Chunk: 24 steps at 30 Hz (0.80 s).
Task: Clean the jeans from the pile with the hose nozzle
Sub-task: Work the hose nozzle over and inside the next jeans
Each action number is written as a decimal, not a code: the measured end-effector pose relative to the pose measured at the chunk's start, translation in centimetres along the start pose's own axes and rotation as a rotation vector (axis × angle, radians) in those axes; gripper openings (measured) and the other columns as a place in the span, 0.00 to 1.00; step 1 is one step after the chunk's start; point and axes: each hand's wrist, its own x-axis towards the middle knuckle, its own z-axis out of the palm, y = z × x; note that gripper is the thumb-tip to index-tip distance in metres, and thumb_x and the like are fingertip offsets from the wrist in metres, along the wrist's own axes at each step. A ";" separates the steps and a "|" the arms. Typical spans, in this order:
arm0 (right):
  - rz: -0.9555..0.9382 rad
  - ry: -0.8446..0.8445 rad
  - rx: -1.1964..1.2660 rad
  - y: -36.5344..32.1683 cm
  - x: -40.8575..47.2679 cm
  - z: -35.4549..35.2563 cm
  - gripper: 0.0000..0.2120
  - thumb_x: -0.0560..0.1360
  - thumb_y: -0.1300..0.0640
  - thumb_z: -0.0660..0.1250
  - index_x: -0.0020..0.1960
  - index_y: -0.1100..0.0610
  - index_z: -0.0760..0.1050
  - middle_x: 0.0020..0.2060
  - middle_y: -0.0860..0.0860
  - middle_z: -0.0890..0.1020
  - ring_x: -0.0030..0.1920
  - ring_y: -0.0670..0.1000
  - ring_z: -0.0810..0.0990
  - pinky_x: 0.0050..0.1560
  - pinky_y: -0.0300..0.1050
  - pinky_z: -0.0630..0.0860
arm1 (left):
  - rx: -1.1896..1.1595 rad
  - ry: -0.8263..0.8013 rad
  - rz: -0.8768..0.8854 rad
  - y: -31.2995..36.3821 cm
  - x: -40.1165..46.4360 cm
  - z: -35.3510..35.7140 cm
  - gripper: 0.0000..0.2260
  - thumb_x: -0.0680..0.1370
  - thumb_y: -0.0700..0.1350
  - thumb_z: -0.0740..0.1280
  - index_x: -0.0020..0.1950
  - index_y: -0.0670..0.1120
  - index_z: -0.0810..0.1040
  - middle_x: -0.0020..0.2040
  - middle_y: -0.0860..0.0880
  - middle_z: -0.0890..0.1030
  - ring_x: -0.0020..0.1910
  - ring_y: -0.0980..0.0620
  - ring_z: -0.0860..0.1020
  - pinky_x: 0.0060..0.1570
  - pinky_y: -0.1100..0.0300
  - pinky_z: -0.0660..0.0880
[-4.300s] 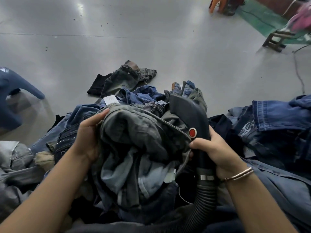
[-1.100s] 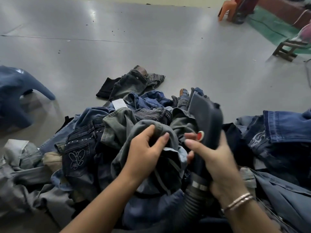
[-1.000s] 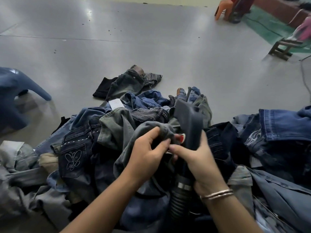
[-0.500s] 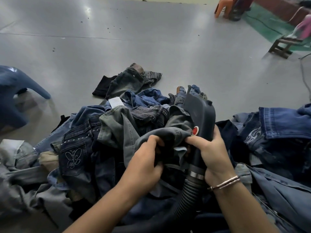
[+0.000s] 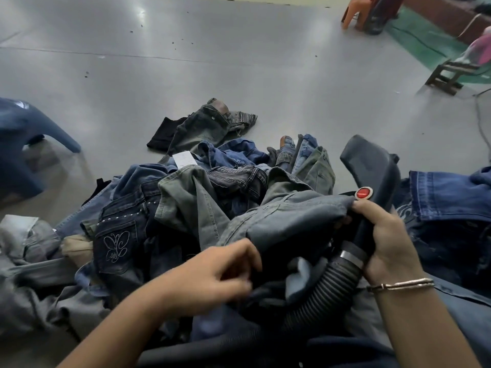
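- The right hand (image 5: 385, 243) is wrapping its grip around the neck of the hose nozzle (image 5: 372, 168), its thumb pinning an edge of the grey jeans (image 5: 292, 216) against the handle just below the red button (image 5: 363, 193).
- The left hand (image 5: 212, 277) is reaching into the folds below the grey jeans; it is blurred, so whether its curled fingers are clamping cloth is hard to tell.
- The grey jeans are lying on top of the pile (image 5: 172, 208), stretching between both hands.
- The ribbed hose (image 5: 318, 296) is running down from the nozzle toward the viewer.
- A bracelet (image 5: 401, 284) is sitting on the right wrist.
- The pile is resting on the grey floor (image 5: 239, 70), with a blue stool (image 5: 24, 134) standing at the left.
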 end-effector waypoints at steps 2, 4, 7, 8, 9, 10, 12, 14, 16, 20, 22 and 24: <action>0.061 -0.112 -0.006 0.3 -0.7 0.7 0.13 0.65 0.67 0.65 0.49 0.60 0.69 0.26 0.53 0.74 0.24 0.48 0.74 0.26 0.41 0.76 | 0.188 0.286 -0.083 -0.5 1.5 0.8 0.06 0.78 0.47 0.64 0.52 0.57 0.76 0.38 0.53 0.79 0.40 0.55 0.77 0.41 0.58 0.71; 0.092 -0.211 -0.002 0.6 -1.5 1.9 0.12 0.61 0.65 0.65 0.43 0.60 0.67 0.23 0.53 0.70 0.23 0.48 0.71 0.25 0.39 0.74 | 0.565 0.398 -0.273 -0.6 3.3 1.5 0.13 0.79 0.55 0.62 0.63 0.58 0.74 0.49 0.46 0.83 0.51 0.45 0.79 0.45 0.55 0.73; 0.101 -0.303 0.022 1.0 -2.4 3.1 0.13 0.60 0.65 0.65 0.43 0.60 0.66 0.23 0.52 0.69 0.23 0.47 0.70 0.25 0.39 0.73 | 0.768 0.441 -0.286 -0.9 5.8 2.5 0.15 0.75 0.57 0.65 0.59 0.53 0.76 0.52 0.43 0.81 0.52 0.39 0.78 0.41 0.54 0.69; 0.099 -0.323 0.024 1.0 -2.6 3.3 0.15 0.60 0.66 0.66 0.45 0.60 0.66 0.24 0.52 0.69 0.23 0.47 0.70 0.25 0.40 0.74 | 0.686 0.455 -0.206 -1.2 6.5 2.6 0.15 0.74 0.54 0.66 0.59 0.52 0.77 0.55 0.42 0.80 0.55 0.38 0.77 0.44 0.53 0.71; 0.097 -0.340 0.024 0.9 -2.7 3.3 0.17 0.60 0.67 0.67 0.46 0.59 0.65 0.24 0.52 0.70 0.24 0.47 0.70 0.26 0.40 0.74 | 0.620 0.423 -0.133 -1.7 7.3 2.6 0.18 0.74 0.52 0.67 0.63 0.49 0.76 0.60 0.40 0.77 0.60 0.37 0.74 0.53 0.52 0.71; 0.087 -0.354 0.021 0.9 -2.8 3.3 0.18 0.60 0.70 0.68 0.46 0.59 0.65 0.25 0.52 0.70 0.24 0.47 0.70 0.26 0.40 0.74 | 0.600 0.353 -0.115 -2.1 8.0 2.4 0.22 0.74 0.51 0.67 0.67 0.46 0.73 0.64 0.39 0.73 0.65 0.38 0.70 0.62 0.51 0.67; 0.043 -0.376 0.015 0.5 -2.9 3.1 0.14 0.63 0.71 0.66 0.44 0.60 0.66 0.26 0.51 0.71 0.24 0.47 0.71 0.26 0.41 0.74 | 0.582 0.236 -0.196 -2.7 8.5 1.8 0.22 0.75 0.48 0.67 0.67 0.43 0.73 0.66 0.40 0.74 0.66 0.42 0.70 0.66 0.55 0.65; -0.015 -0.326 0.008 -0.5 -2.4 2.5 0.14 0.61 0.71 0.67 0.42 0.60 0.66 0.25 0.51 0.72 0.23 0.47 0.71 0.26 0.40 0.74 | 0.359 0.186 -0.296 -2.5 8.2 1.2 0.18 0.73 0.45 0.68 0.61 0.42 0.78 0.59 0.43 0.80 0.59 0.47 0.77 0.59 0.57 0.72; -0.074 -0.200 -0.001 -1.9 -1.5 1.5 0.12 0.61 0.68 0.67 0.39 0.59 0.67 0.24 0.50 0.72 0.22 0.46 0.71 0.25 0.39 0.74 | 0.078 0.195 -0.263 -1.5 7.3 0.7 0.18 0.65 0.44 0.66 0.53 0.41 0.81 0.49 0.46 0.83 0.49 0.50 0.79 0.49 0.55 0.76; -0.024 0.004 0.055 -2.8 0.8 -1.0 0.10 0.73 0.70 0.60 0.39 0.57 0.67 0.26 0.51 0.72 0.23 0.45 0.72 0.25 0.38 0.75 | -0.520 0.310 -0.130 0.8 4.5 0.0 0.19 0.56 0.35 0.59 0.45 0.37 0.79 0.38 0.41 0.77 0.39 0.47 0.73 0.36 0.58 0.68; 0.057 0.049 0.072 -2.4 1.4 -1.5 0.09 0.74 0.69 0.59 0.39 0.58 0.68 0.28 0.52 0.71 0.22 0.45 0.72 0.25 0.37 0.75 | -0.794 0.312 -0.051 1.7 3.3 -0.2 0.20 0.56 0.34 0.59 0.45 0.35 0.78 0.41 0.38 0.77 0.42 0.43 0.74 0.40 0.56 0.71; 0.099 0.090 0.075 -1.9 1.7 -1.6 0.10 0.74 0.69 0.59 0.37 0.58 0.68 0.29 0.52 0.71 0.22 0.45 0.72 0.24 0.36 0.74 | -0.997 0.327 0.031 2.2 2.0 -0.3 0.21 0.54 0.34 0.60 0.42 0.41 0.83 0.41 0.40 0.81 0.41 0.43 0.79 0.43 0.56 0.77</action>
